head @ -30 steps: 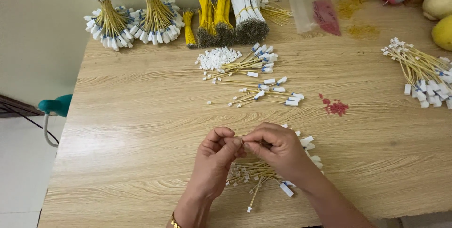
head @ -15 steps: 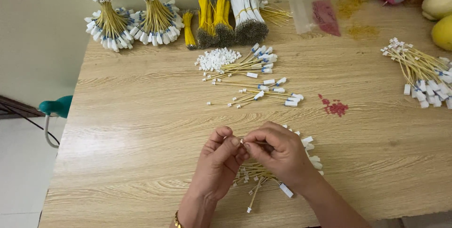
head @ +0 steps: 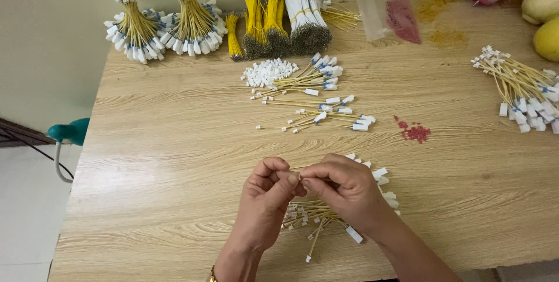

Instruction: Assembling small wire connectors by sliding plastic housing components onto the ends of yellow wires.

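Since the earlier frames almost nothing has shifted: both hands remain together at the near edge of the pale wooden tabletop (head: 174,142), with only small changes in how the fingers sit.

From the head camera, the left hand (head: 265,200) and right hand (head: 343,192) meet fingertip to fingertip, pinching between them a thin yellow wire with a small white plastic connector (head: 297,169); only a short stretch of it shows above the thumbs. Each hand is closed on that wire, the thumbs pressed against the forefingers. Directly under the hands lies a loose pile of short yellow wires with white connectors (head: 326,218), partly hidden by the right wrist, a few ends poking out towards the near edge.

Beyond the hands, towards the middle of the tabletop, is a scattered spread of the same yellow leads (head: 326,113), and just behind it a small heap of loose white connector housings (head: 268,72). A red stain (head: 414,132) marks the wood to the right of that spread. Along the far edge stand two fanned bundles of finished yellow leads (head: 163,26), with bundles of bare yellow wires (head: 262,23) and a bundle of white wires (head: 305,17) beside them. Another pile of yellow leads with white connectors (head: 521,90) lies at the far right.
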